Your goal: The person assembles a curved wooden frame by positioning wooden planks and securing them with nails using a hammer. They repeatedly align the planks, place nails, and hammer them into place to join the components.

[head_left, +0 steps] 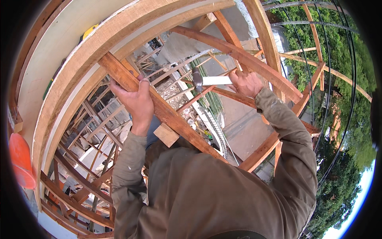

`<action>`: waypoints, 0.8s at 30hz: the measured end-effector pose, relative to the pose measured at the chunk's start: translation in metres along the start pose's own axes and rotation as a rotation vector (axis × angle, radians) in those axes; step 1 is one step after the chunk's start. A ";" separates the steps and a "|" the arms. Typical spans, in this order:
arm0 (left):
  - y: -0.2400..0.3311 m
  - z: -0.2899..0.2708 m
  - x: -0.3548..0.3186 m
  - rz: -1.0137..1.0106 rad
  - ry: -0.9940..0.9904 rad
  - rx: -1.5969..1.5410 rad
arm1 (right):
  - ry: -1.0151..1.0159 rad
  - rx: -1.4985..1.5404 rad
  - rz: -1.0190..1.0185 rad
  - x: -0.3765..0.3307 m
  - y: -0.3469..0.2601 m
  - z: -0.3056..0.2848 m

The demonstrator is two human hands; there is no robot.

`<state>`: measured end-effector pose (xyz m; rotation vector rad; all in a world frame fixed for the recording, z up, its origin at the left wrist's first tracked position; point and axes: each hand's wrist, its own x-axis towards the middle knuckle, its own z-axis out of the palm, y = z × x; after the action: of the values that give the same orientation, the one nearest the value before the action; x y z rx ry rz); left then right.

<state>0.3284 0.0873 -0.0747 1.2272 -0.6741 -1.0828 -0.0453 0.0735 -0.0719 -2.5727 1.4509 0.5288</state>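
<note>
My left hand (137, 101) is wrapped round a reddish-brown wooden beam (171, 117) that slants from the upper left down toward my body. The beam's far end meets the lower side of a long pale timber (85, 49). In my right hand (246, 83) is a hammer (217, 81) with a dark head and a white handle. Its head points left, apart from the beam. A short cut block of wood (166, 134) sits against the beam, close to my body.
Another reddish beam (238, 55) crosses beyond my right hand. Below lie many timber supports (107, 131), rubble and a bundle of green rods (215, 107). Dark cables (352, 79) hang at the right before trees. An orange object (22, 161) stands at the far left.
</note>
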 end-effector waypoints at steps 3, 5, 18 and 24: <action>0.003 0.003 -0.002 0.000 0.032 -0.081 | -0.064 -0.135 0.208 -0.036 0.048 0.031; -0.027 -0.012 0.005 -0.019 0.042 0.132 | 0.001 -0.151 0.167 -0.038 0.038 0.022; -0.022 -0.008 0.008 -0.031 0.066 0.176 | 0.201 0.105 -0.214 -0.002 -0.071 -0.047; -0.039 -0.017 0.014 -0.011 0.007 0.126 | -0.162 -0.111 0.300 -0.030 0.046 0.036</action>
<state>0.3376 0.0822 -0.1180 1.3438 -0.7403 -1.0577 -0.1073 0.0838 -0.0920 -2.3339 1.8041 0.8575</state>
